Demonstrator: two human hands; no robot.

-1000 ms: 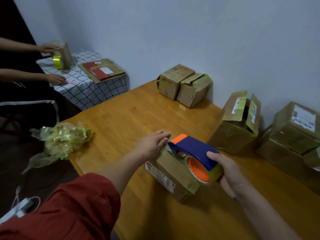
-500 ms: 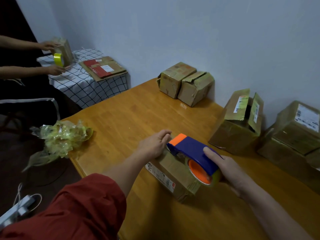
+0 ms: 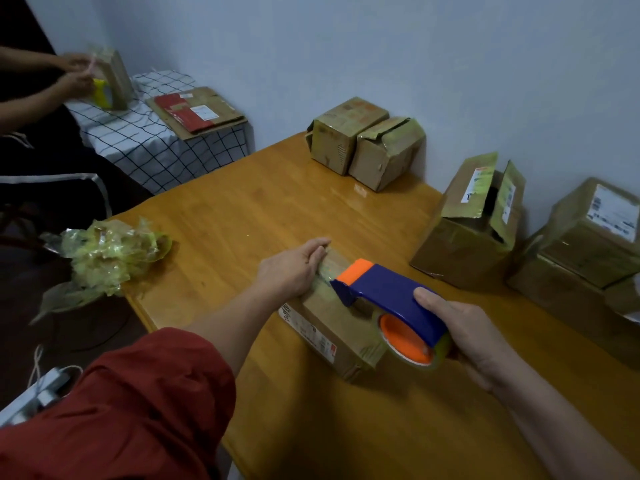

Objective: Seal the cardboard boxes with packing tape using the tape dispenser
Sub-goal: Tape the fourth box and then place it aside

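A small cardboard box (image 3: 325,327) lies on the wooden table (image 3: 242,216) in front of me. My left hand (image 3: 291,270) presses flat on the box's far end, fingers straight. My right hand (image 3: 467,337) grips a blue and orange tape dispenser (image 3: 388,299) with a roll of clear tape. The dispenser's orange front end sits over the box top, just right of my left hand. A strip of tape runs along the box top under the dispenser.
Two small boxes (image 3: 363,140) stand at the table's far edge by the wall. An open-flapped box (image 3: 474,223) and stacked boxes (image 3: 588,244) stand at the right. Crumpled yellowish plastic (image 3: 107,254) lies at the left edge. Another person (image 3: 41,84) handles a box at a checked-cloth table (image 3: 145,140).
The dispenser has slid a little toward me along the box top with my right hand. My left hand stays pressed on the far end. The other person's hands have moved up on their box.
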